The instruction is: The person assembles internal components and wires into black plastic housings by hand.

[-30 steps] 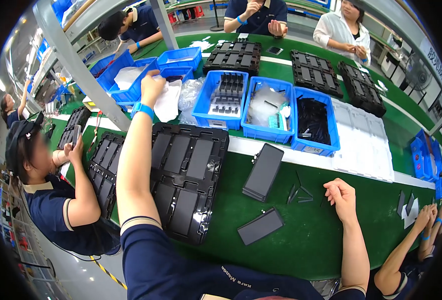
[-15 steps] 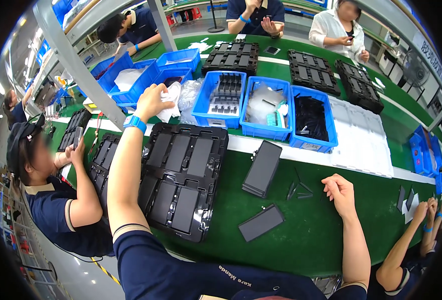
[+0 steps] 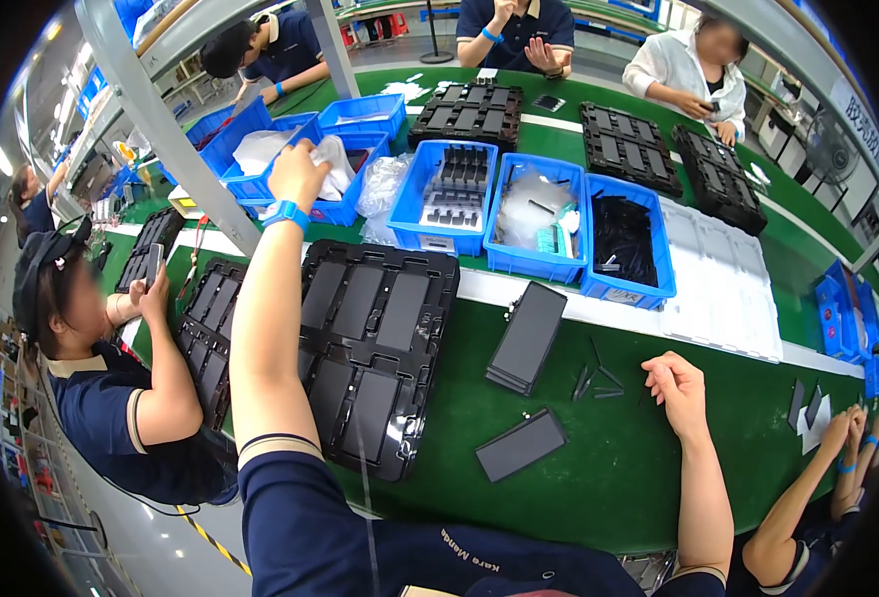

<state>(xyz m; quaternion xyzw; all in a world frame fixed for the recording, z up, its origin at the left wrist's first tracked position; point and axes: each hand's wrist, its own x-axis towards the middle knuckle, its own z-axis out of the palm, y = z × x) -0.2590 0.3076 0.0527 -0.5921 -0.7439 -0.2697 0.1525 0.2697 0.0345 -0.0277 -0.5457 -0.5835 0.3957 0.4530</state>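
Note:
My left hand (image 3: 298, 171) is stretched out far to the left, its fingers closed on a crumpled white cloth (image 3: 336, 167). The cloth is over a small blue bin (image 3: 345, 211). My right hand (image 3: 674, 386) is held over the green table at the right with curled fingers pressed together; whatever they may hold is too small to make out. Left of it are several thin black strips (image 3: 598, 383). A stack of flat dark grey rectangular parts (image 3: 527, 338) lies nearby, and one similar part (image 3: 521, 445) sits closer to me.
A black tray (image 3: 370, 348) with dark rectangular parts lies under my left arm. Blue bins hold black clips (image 3: 456, 179), clear plastic bags (image 3: 529, 204) and black strips (image 3: 623, 234). A white tray (image 3: 718, 269) stands right of them. A grey post (image 3: 176, 139) rises left; co-workers surround the table.
My left hand has lifted the white cloth up and away from beside the clear plastic bag, over the small blue bin. The right hand has hardly moved. A co-worker at the far right leans lower.

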